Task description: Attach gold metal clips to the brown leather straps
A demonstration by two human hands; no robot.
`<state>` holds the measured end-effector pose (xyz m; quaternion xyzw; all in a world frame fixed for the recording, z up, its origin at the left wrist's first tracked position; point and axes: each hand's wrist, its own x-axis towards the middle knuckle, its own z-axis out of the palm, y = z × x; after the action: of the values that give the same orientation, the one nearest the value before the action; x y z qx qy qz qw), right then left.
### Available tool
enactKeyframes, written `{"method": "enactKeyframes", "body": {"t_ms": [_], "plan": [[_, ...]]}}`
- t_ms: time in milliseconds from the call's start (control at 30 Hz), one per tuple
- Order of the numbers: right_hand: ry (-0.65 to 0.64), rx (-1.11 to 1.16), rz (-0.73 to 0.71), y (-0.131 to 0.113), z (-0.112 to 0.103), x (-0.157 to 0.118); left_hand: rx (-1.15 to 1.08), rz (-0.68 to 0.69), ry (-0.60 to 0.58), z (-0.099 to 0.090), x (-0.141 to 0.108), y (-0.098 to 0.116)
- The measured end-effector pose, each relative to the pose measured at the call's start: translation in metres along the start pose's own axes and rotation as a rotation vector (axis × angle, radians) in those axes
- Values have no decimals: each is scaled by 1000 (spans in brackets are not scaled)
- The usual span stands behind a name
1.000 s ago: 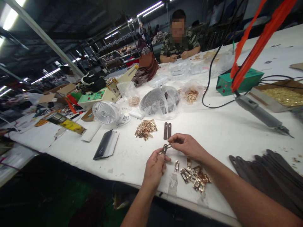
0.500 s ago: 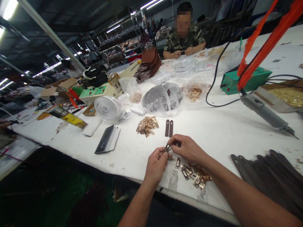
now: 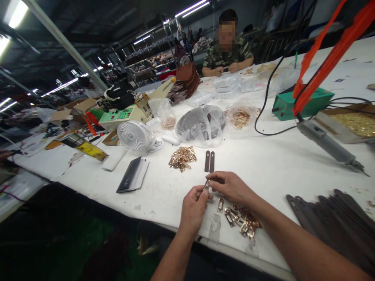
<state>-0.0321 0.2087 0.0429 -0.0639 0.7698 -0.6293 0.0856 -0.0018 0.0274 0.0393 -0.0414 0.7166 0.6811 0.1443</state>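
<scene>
White-topped bench (image 3: 166, 205), crowded along its far side. Clasped between both hands above the near part is a metal fitting (image 3: 206, 185), long axis slanting away and slightly rightward. Left hand (image 3: 193, 205): fingers pinched on the near end. Right hand (image 3: 230, 186): fingers together at the far end, just short of two dark straps (image 3: 207, 161).
</scene>
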Motion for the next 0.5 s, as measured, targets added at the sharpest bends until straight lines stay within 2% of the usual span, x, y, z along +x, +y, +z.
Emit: {"method": "enactKeyframes", "body": {"t_ms": [333, 500], "plan": [[-101, 271, 136, -5, -6, 1, -34, 9, 13, 4, -3, 4], [-109, 273, 101, -4, -5, 0, -39, 5, 18, 4, -3, 2]]}}
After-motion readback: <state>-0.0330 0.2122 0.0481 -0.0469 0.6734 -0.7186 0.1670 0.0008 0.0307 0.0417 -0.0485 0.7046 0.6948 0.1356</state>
